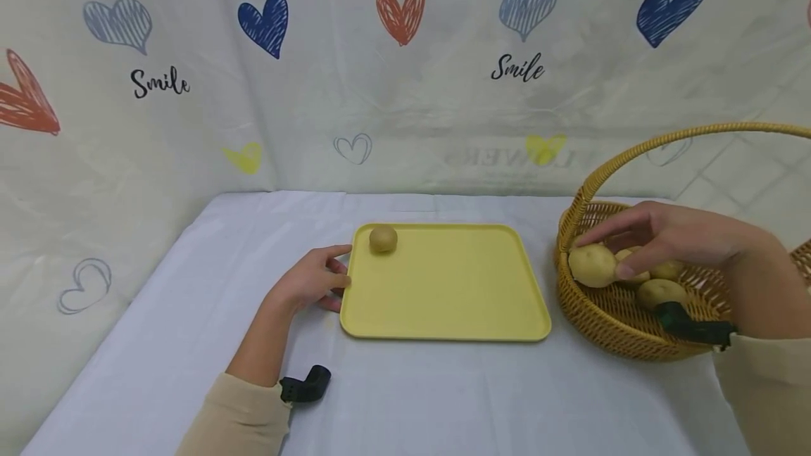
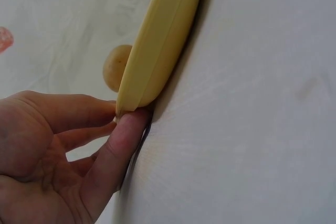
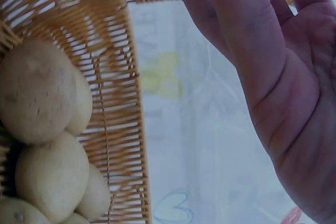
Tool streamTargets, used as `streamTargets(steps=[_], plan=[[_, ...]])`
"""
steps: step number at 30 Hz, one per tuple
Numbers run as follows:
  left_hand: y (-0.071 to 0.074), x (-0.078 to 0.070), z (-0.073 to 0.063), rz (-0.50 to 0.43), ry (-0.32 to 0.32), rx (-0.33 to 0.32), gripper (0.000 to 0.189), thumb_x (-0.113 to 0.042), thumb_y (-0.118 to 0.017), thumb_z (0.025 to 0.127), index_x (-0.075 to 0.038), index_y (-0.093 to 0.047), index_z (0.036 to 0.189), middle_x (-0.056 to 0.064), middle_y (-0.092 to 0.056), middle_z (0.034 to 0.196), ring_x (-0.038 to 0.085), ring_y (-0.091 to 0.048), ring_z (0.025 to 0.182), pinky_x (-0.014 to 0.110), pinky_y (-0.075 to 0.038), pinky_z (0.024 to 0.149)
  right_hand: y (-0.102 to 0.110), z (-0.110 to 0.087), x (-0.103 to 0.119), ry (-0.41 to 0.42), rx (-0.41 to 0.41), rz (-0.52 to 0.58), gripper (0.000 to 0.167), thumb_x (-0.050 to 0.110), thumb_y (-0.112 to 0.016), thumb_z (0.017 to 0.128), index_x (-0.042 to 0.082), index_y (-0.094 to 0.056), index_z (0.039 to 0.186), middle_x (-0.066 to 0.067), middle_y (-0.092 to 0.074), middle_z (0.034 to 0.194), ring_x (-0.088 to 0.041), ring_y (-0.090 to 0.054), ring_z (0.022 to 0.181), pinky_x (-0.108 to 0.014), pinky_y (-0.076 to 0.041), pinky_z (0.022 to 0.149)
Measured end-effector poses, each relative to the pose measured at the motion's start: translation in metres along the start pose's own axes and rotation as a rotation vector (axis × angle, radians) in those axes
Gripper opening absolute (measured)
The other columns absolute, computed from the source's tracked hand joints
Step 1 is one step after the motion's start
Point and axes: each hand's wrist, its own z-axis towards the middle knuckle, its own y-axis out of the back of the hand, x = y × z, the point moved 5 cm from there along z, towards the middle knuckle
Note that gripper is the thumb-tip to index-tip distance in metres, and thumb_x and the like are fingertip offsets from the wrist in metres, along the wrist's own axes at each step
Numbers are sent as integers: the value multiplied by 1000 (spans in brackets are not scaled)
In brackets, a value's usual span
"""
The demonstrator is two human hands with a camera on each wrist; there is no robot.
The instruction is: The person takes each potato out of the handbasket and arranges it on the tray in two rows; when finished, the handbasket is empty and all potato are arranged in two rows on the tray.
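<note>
Basket (image 1: 608, 335) of potatoes (image 1: 662, 293), right fingers (image 1: 611, 226) holding one potato (image 1: 592, 264), left fingers (image 2: 81, 111) pinching yellow tray (image 1: 456, 287) bearing single potato (image 1: 383, 239)

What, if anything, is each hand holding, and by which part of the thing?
The right hand pinches a potato by its sides. The left hand touches the left edge of the yellow tray; whether it grips there cannot be told.

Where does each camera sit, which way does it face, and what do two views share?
Head: worn on the head, facing forward and down at the tray and wicker basket; left hand, right hand and forearms show.
Left wrist: worn there, facing the tray's edge; the left hand shows.
Right wrist: worn there, facing potatoes in the basket; the right hand shows.
Head and left wrist share the tray and its potato.
</note>
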Motion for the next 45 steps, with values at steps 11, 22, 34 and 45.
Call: streamTargets(steps=[11,22,34,45], plan=[[0,-1,0,-18,-17,15,73,0,-63,95,-12,-36,161,15,-53,117,22,-65,88,34,-64,64,-10,16,18,60,-55,-67,50,-11,-63,93,1,-60,142,2,-68,134,-15,-69,115,-30,-61,87],[0,1,-1,-13,-5,11,72,0,-64,96,-11,-36,161,15,-53,117,22,-65,89,33,-64,65,-21,41,29,104,-25,-17,50,-11,-62,94,2,-60,142,-4,-72,125,-15,-70,108,-35,-64,75],[1,2,2,-2,-2,-3,72,-1,-64,96,-13,-37,161,15,-54,117,23,-66,90,34,-64,65,-29,80,44,109,-53,-109,48,-2,-70,94,7,-63,141,1,-70,133,-16,-69,118,-33,-62,82],[1,1,1,-5,-10,0,71,-1,-64,96,-13,-37,161,15,-53,118,23,-66,90,34,-64,65,-37,110,46,-1,-226,-139,45,17,-79,91,19,-70,135,-1,-69,133,-17,-67,122,-31,-58,95]])
